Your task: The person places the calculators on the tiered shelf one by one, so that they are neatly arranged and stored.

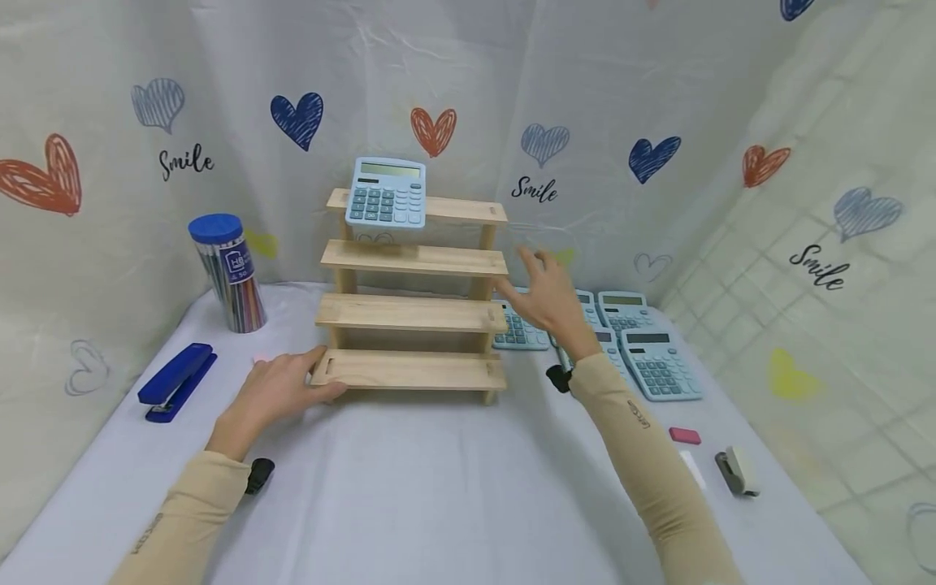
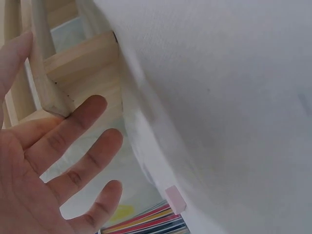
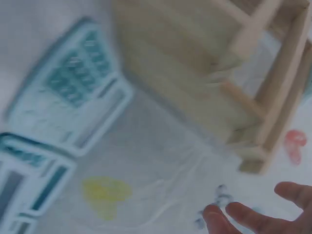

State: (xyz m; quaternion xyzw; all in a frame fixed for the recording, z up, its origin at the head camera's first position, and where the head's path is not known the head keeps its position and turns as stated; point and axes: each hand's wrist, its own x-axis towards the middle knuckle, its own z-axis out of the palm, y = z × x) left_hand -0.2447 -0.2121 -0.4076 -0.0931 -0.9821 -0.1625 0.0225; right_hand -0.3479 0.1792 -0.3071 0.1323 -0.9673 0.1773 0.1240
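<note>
A four-tier wooden display stand (image 1: pixel 413 370) is set on the white-covered table. On the left of its top tier leans a light blue calculator (image 1: pixel 387 192). My left hand (image 1: pixel 281 390) holds the left end of the lowest tier between thumb and index finger; its other fingers (image 2: pixel 92 161) extend freely past the wood. Beside the stand's right side, my right hand (image 1: pixel 544 301) is raised with fingers spread and nothing in it. Behind and below that hand lie several more light blue calculators (image 1: pixel 661 366), partly hidden by the hand and sleeve.
To the left are a clear tub of pencils (image 1: pixel 237 276) with a blue lid and a blue stapler (image 1: pixel 178 382). At the right lie a pink eraser (image 1: pixel 684 435) and a small grey-and-white stapler-like item (image 1: pixel 738 471). A heart-printed curtain (image 1: pixel 468 65) hangs behind.
</note>
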